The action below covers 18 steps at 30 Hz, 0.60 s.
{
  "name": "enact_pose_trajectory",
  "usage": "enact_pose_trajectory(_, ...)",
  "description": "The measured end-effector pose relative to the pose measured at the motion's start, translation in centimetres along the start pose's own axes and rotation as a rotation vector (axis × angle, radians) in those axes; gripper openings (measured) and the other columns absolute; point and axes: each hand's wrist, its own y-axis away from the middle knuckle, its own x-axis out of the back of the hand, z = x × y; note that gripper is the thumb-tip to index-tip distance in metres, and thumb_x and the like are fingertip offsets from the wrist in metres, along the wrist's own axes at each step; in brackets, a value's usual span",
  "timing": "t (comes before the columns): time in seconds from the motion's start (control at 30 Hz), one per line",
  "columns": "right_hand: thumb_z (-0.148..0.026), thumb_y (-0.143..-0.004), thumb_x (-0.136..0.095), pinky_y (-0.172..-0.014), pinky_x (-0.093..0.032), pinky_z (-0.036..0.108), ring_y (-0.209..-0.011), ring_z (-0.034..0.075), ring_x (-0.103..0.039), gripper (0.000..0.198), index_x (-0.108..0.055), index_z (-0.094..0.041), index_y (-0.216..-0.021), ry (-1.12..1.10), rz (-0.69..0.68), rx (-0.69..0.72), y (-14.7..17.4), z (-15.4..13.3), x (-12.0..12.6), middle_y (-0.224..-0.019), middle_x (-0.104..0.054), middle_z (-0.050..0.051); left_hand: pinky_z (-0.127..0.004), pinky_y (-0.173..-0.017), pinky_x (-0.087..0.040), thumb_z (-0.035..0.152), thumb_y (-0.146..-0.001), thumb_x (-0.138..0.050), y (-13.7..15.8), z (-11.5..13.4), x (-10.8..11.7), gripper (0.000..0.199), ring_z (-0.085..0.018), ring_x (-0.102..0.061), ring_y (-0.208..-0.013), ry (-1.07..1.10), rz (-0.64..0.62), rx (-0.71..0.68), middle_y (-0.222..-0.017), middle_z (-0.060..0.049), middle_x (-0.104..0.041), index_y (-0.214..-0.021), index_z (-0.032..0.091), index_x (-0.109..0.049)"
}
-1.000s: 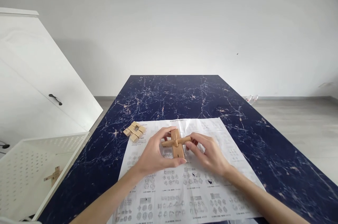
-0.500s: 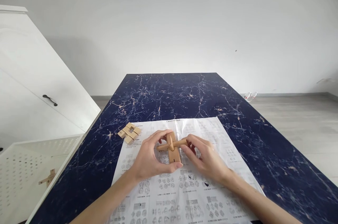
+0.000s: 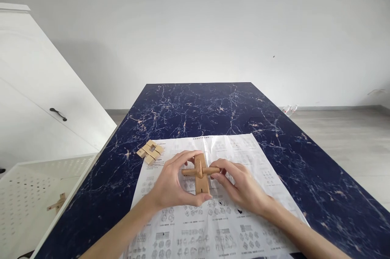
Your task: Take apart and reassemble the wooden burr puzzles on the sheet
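Both hands hold a wooden interlocking puzzle [image 3: 201, 183] above the printed sheet. It has a flat upright bar with a small dark mark, crossed by rounded wooden pieces. My left hand [image 3: 172, 181] is closed round the bar, thumb at its near end and fingers at its far end. My right hand [image 3: 239, 181] pinches the right tip of a rounded wooden stick [image 3: 211, 170] that runs into the puzzle's middle. Left of my left hand, a flat cluster of pale wooden blocks [image 3: 150, 152] lies at the sheet's upper left corner.
The paper sheet [image 3: 225, 226], printed with small diagrams, lies on a dark blue marbled table [image 3: 195, 108]. A white cabinet [image 3: 39, 88] stands at left. Below it, a white perforated surface [image 3: 24, 194] holds a wooden cross-shaped piece [image 3: 57, 203]. A pale wall [image 3: 195, 23] rises behind.
The puzzle has tilted slightly in my hands, its bar and the right-hand stick now showing at a different angle. Both hands keep their hold. The view has shifted a little.
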Motion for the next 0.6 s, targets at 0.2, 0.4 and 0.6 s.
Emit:
enact_pose_trajectory(0.2, -0.025, -0.112, -0.051, -0.06, -0.045, 0.03, -0.062, 0.015, -0.061, 0.012, -0.063, -0.021, -0.113, 0.144, 0.097, 0.069, 0.32, 0.16, -0.55, -0.084, -0.074, 0.002, -0.048, -0.097, -0.057, 0.051, -0.062, -0.096, 0.06, -0.36, 0.02, 0.087, -0.029, -0.069, -0.105, 0.005, -0.017, -0.001, -0.12, -0.006, -0.074, -0.139, 0.031, -0.062)
enact_pose_trajectory(0.4, -0.024, -0.111, -0.054, -0.06, -0.046, 0.029, -0.06, 0.014, -0.061, 0.01, -0.064, -0.022, -0.111, 0.14, 0.138, 0.045, 0.13, 0.0, -0.68, -0.085, -0.075, 0.001, -0.047, -0.096, -0.057, 0.051, -0.063, -0.096, -0.06, -0.19, -0.19, 0.084, -0.028, -0.068, -0.103, -0.001, 0.004, 0.009, -0.119, -0.005, -0.074, -0.138, 0.03, -0.061)
enact_pose_trajectory(0.6, -0.025, -0.112, -0.05, -0.061, -0.047, 0.029, -0.063, 0.015, -0.062, 0.014, -0.063, -0.022, -0.116, 0.047, 0.062, 0.022, 0.21, -0.11, -0.39, -0.084, -0.074, 0.001, -0.048, -0.095, -0.057, 0.053, -0.067, -0.094, -0.06, -0.05, 0.0, 0.083, -0.028, -0.067, -0.102, 0.044, -0.016, -0.001, -0.118, -0.005, -0.073, -0.139, 0.03, -0.061)
